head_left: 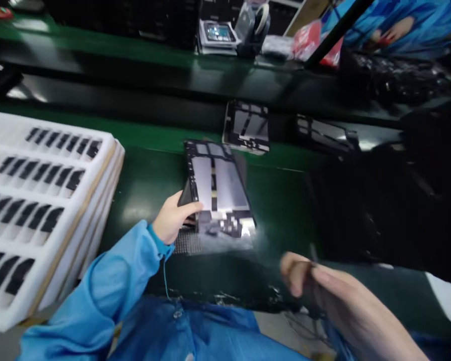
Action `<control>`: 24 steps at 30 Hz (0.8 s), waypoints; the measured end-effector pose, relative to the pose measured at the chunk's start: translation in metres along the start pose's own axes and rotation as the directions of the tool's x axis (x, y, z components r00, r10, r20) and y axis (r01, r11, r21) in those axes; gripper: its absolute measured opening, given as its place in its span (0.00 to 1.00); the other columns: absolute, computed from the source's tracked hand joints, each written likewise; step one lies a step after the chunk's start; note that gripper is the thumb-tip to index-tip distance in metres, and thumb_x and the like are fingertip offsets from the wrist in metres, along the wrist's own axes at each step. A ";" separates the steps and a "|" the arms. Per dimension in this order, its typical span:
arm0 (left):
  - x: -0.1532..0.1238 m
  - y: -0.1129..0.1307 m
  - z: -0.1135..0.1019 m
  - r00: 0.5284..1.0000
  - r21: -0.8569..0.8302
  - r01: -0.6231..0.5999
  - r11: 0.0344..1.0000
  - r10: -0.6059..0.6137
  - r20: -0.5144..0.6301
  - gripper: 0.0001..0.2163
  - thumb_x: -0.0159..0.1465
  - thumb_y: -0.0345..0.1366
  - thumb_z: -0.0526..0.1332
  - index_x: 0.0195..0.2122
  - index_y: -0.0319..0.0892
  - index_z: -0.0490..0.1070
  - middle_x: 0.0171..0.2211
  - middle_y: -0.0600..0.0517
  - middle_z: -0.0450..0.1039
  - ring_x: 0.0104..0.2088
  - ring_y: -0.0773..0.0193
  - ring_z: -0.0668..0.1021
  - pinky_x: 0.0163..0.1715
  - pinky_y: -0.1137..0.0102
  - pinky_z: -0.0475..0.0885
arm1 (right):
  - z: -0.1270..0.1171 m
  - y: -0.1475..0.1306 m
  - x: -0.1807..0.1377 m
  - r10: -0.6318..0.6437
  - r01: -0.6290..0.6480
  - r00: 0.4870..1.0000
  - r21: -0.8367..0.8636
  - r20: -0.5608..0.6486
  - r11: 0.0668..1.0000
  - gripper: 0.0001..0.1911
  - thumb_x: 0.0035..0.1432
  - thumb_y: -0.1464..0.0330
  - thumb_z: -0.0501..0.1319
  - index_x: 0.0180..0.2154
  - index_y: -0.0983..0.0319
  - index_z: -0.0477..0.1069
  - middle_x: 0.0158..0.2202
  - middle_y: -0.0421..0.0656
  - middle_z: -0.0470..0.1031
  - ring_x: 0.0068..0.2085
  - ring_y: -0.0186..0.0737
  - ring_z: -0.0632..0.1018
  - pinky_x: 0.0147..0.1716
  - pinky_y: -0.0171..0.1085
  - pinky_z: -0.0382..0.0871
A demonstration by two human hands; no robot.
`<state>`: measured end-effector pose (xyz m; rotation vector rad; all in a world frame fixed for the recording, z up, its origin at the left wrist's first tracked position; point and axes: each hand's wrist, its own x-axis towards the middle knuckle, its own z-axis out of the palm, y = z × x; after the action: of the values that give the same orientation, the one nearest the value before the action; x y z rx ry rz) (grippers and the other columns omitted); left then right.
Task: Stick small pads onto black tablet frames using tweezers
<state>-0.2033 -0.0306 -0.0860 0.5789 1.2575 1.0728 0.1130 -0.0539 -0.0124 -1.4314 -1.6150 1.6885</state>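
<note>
My left hand (172, 219) grips the left edge of an opened tablet (229, 180), thumb on top. Its inside faces up, with grey battery panels and a circuit area at the near end. The tablet is tilted above the green work surface, and a clear plastic piece and a grey dotted strip (188, 242) show below its near end. At the lower right my right hand (311, 281) is apart from the tablet and smeared by motion. Its fingers are curled around something thin and dark that I cannot make out.
White foam trays (93, 200) with rows of dark-topped parts are stacked at left. More opened tablets (248, 125) lie behind. A shelf at the back holds a device on a white stack (218, 37) and a tape dispenser (253, 30). Another person's hand (396, 30) shows at upper right.
</note>
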 end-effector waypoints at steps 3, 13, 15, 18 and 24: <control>-0.035 -0.027 0.008 0.962 0.181 0.077 0.981 -0.121 0.247 0.19 0.75 0.49 0.68 0.57 0.39 0.76 0.51 0.46 0.80 0.47 0.61 0.83 0.49 0.62 0.85 | -0.016 0.025 -0.046 0.074 -0.024 0.909 0.126 -0.411 0.992 0.26 0.68 0.43 0.61 0.25 0.47 0.83 0.25 0.50 0.72 0.27 0.51 0.74 0.23 0.50 0.71; -0.061 -0.003 0.008 0.945 0.783 -0.325 0.531 0.160 0.284 0.15 0.69 0.45 0.67 0.49 0.40 0.79 0.47 0.44 0.77 0.47 0.53 0.78 0.49 0.60 0.73 | 0.028 -0.001 0.036 -0.285 0.278 0.959 0.198 0.004 0.940 0.08 0.64 0.64 0.78 0.45 0.49 0.88 0.37 0.39 0.83 0.34 0.35 0.83 0.33 0.35 0.81; -0.044 0.010 -0.002 0.934 0.844 -0.349 0.407 0.224 0.278 0.10 0.70 0.40 0.62 0.45 0.41 0.79 0.42 0.46 0.76 0.43 0.55 0.76 0.47 0.61 0.68 | 0.046 0.000 0.070 -0.350 0.340 0.933 0.110 0.089 0.934 0.07 0.65 0.67 0.77 0.45 0.53 0.88 0.43 0.40 0.86 0.42 0.37 0.86 0.44 0.36 0.84; -0.013 0.015 -0.014 0.915 0.862 -0.403 0.307 0.108 0.389 0.03 0.63 0.32 0.66 0.31 0.42 0.76 0.27 0.55 0.70 0.30 0.64 0.70 0.39 0.66 0.60 | 0.065 0.014 0.108 -0.370 0.403 0.898 -0.110 0.238 0.909 0.06 0.69 0.67 0.72 0.47 0.58 0.85 0.48 0.44 0.88 0.48 0.42 0.87 0.51 0.41 0.82; 0.013 0.007 -0.021 0.867 0.839 -0.475 0.267 -0.023 0.498 0.02 0.63 0.30 0.68 0.33 0.43 0.78 0.25 0.58 0.70 0.27 0.67 0.68 0.38 0.66 0.60 | 0.067 0.028 0.119 -0.345 0.439 0.870 -0.234 0.352 0.867 0.08 0.74 0.64 0.67 0.50 0.61 0.81 0.48 0.46 0.87 0.47 0.43 0.86 0.51 0.41 0.79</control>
<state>-0.2261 -0.0201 -0.0913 1.9108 1.3382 0.1973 0.0195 0.0049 -0.0967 -0.8907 -2.2442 1.5048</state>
